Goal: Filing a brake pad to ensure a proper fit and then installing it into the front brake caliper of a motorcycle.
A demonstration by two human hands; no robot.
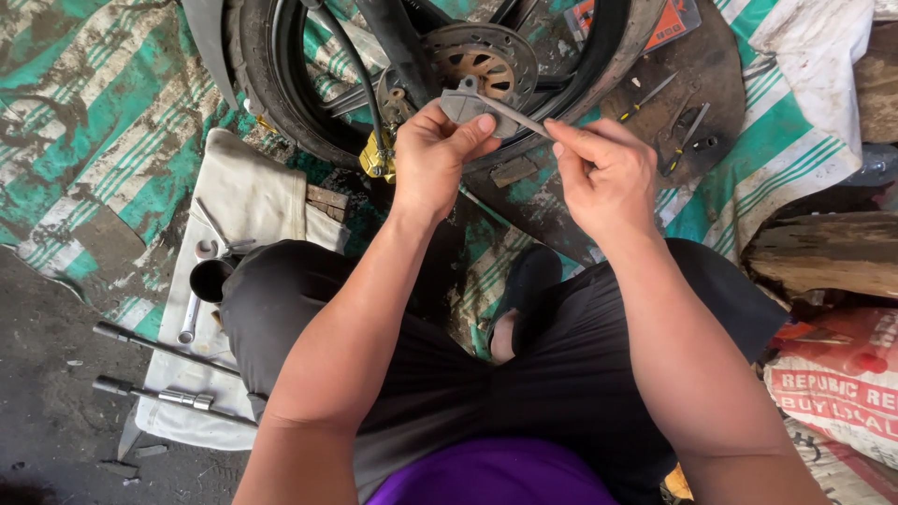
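The left hand (432,159) pinches a grey brake pad (468,103) between thumb and fingers, just above its knuckles. The right hand (603,173), fingers pressed together, grips a thin metal tool (513,114) whose tip touches the pad. Beyond both hands stands a motorcycle wheel (281,103) with brake disc (482,61); wrenches (168,397) lie well below-left on a cloth (253,192).

One head-worn camera looks steeply down, close over the person's lap toward the wheel (421,65).
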